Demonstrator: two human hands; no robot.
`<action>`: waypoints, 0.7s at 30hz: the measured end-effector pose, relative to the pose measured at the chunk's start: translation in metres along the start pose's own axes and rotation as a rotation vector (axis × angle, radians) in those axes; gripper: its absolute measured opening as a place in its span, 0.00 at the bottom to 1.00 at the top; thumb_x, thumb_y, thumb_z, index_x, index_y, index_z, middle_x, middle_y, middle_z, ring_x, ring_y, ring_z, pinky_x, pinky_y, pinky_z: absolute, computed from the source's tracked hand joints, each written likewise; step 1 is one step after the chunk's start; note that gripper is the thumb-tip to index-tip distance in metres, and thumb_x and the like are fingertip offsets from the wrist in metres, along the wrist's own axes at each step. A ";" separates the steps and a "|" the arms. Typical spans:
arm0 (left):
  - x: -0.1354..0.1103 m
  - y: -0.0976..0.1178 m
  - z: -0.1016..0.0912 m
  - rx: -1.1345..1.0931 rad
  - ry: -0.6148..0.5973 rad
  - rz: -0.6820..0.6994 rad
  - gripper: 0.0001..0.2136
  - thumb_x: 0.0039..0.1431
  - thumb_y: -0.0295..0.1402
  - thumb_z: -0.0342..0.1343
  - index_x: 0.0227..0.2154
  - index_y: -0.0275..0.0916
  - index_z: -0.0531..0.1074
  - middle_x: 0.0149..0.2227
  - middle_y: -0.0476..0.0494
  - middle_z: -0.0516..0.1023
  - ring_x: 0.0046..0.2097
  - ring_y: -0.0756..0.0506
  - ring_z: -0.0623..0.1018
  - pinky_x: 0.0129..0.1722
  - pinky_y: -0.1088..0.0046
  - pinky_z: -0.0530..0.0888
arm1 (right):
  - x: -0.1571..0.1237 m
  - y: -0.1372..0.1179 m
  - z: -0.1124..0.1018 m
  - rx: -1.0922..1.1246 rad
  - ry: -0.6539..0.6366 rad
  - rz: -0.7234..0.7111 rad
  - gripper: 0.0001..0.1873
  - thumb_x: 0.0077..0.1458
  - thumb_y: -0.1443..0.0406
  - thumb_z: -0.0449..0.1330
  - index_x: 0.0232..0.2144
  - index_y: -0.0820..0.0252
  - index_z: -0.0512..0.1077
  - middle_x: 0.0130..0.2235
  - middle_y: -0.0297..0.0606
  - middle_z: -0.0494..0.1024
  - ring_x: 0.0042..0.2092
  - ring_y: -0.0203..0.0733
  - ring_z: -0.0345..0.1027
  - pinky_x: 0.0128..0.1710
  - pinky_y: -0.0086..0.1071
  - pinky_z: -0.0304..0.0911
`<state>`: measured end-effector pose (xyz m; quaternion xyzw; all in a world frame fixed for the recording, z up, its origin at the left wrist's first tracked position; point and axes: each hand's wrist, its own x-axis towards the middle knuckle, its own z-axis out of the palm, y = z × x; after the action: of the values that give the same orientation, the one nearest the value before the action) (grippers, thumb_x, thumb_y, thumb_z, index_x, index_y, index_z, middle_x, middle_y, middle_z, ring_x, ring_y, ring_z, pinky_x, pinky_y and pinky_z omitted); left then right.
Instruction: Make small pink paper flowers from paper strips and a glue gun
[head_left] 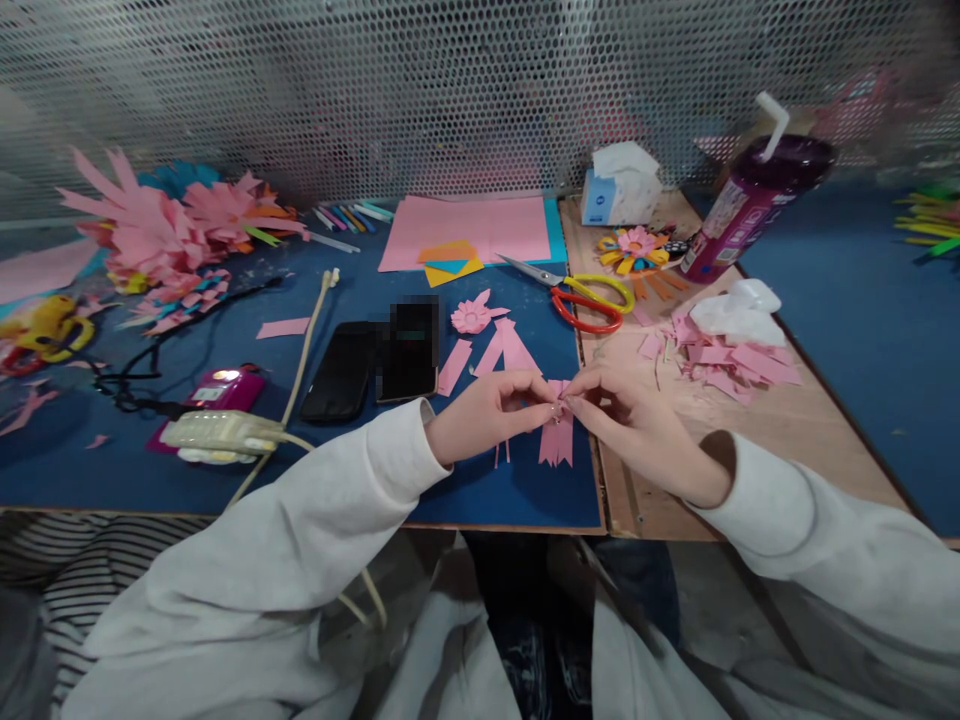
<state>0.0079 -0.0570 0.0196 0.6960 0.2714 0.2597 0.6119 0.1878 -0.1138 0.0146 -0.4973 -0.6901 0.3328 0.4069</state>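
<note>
A pink paper piece with fringed, notched ends is pinched between my two hands above the blue table. My left hand grips its left side with thumb and forefinger together. From the other side, my right hand closes its fingertips on the same paper, partly hiding its middle. Just beyond my hands lie pink paper strips and a small pink paper flower. Another pink strip rests close to my left hand.
Scissors with red and yellow handles lie ahead. Two phones and a power strip with cables sit left. Right are paper scraps, a purple bottle with a straw and a tissue pack. A perforated metal panel stands behind.
</note>
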 end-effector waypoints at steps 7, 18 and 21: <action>-0.001 0.001 0.001 -0.037 0.039 -0.007 0.05 0.52 0.31 0.57 0.29 0.33 0.71 0.31 0.44 0.76 0.33 0.51 0.75 0.35 0.74 0.73 | -0.004 -0.003 0.000 -0.189 0.246 -0.166 0.06 0.54 0.66 0.58 0.36 0.56 0.68 0.42 0.40 0.65 0.29 0.33 0.59 0.26 0.30 0.61; -0.003 -0.001 0.003 0.107 0.100 0.027 0.07 0.53 0.33 0.57 0.31 0.33 0.73 0.33 0.42 0.76 0.35 0.49 0.74 0.37 0.71 0.72 | -0.003 0.002 0.004 -0.234 0.213 -0.272 0.06 0.55 0.67 0.56 0.34 0.56 0.74 0.35 0.39 0.68 0.35 0.37 0.66 0.27 0.30 0.66; -0.003 0.000 0.003 0.137 0.121 0.038 0.07 0.52 0.33 0.57 0.31 0.34 0.73 0.34 0.41 0.77 0.35 0.49 0.74 0.37 0.71 0.72 | -0.003 0.001 0.004 -0.225 0.215 -0.264 0.06 0.55 0.67 0.56 0.34 0.57 0.74 0.35 0.39 0.69 0.34 0.36 0.66 0.25 0.30 0.65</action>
<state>0.0081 -0.0614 0.0188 0.7244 0.3118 0.2937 0.5402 0.1854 -0.1167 0.0111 -0.4777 -0.7347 0.1423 0.4602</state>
